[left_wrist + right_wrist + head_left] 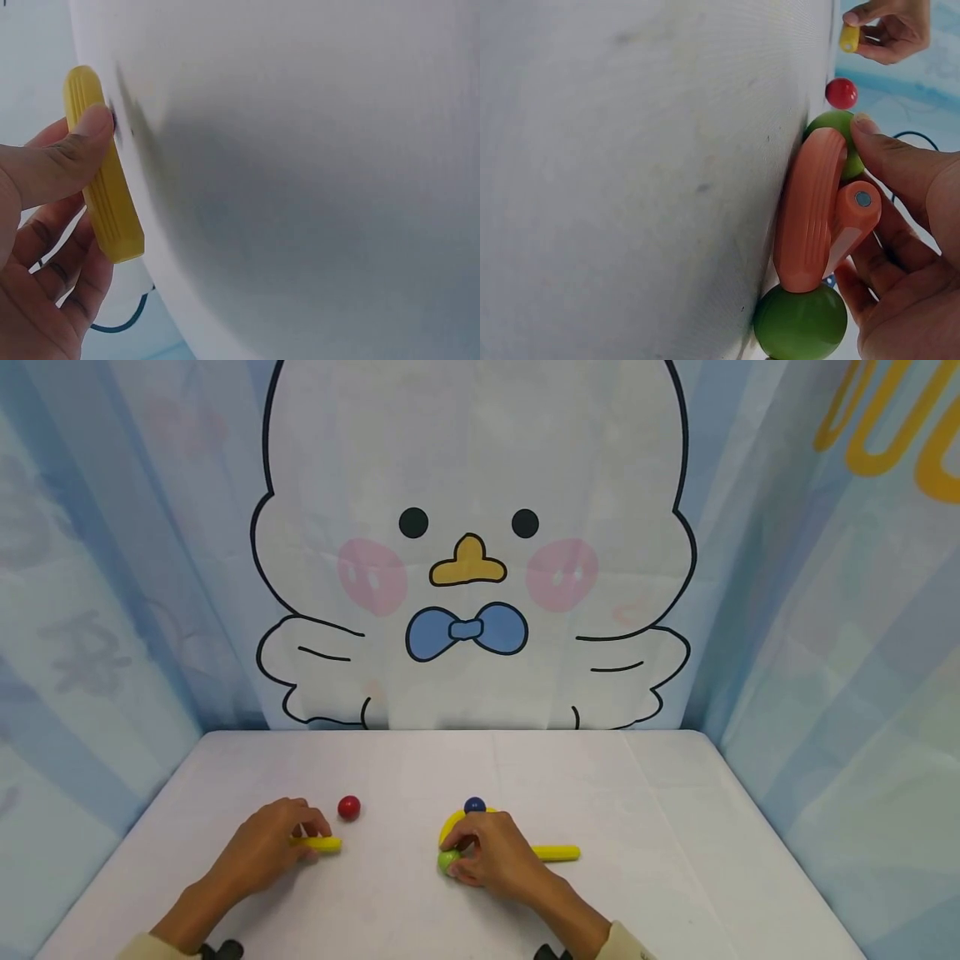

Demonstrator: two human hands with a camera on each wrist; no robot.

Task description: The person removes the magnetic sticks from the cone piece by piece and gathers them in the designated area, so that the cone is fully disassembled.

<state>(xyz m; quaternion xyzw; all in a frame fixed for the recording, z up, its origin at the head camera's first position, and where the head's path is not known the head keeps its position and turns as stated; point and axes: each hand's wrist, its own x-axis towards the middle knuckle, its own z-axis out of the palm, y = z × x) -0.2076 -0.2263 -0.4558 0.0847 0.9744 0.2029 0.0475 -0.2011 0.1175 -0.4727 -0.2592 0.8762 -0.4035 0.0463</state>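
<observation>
- Two pieces are being held: yellow bar (322,844) in left hand (273,842), green ball (448,862) in right hand (501,858).
- Yellow bar: left thumb is pressing across its near side in the left wrist view, fingers are backing the far side. Clamped; both ends are sticking out past the grip. Can't tell if it's touching the table.
- Green ball: sitting at the right fingertips, thumb and index are pinching it; the remaining fingers are curving in behind.
- Just under the right hand: curved orange bar (806,214) is running from near the green ball to a second green ball (801,322), touching the latter. Contact at the upper end, can't tell.
- Straight orange bar (855,217) is lying beside it, grey disc in its end facing the camera.
- Yellow arc (447,828) is curving behind the right hand, blue ball (474,805) sitting on its far side.
- Second yellow bar (557,853) is projecting rightward past the right hand.
- Red ball (348,808) is resting near the left hand, beyond the yellow bar.
- All sitting over white table (660,877); printed backdrop (472,452) is hanging behind.
</observation>
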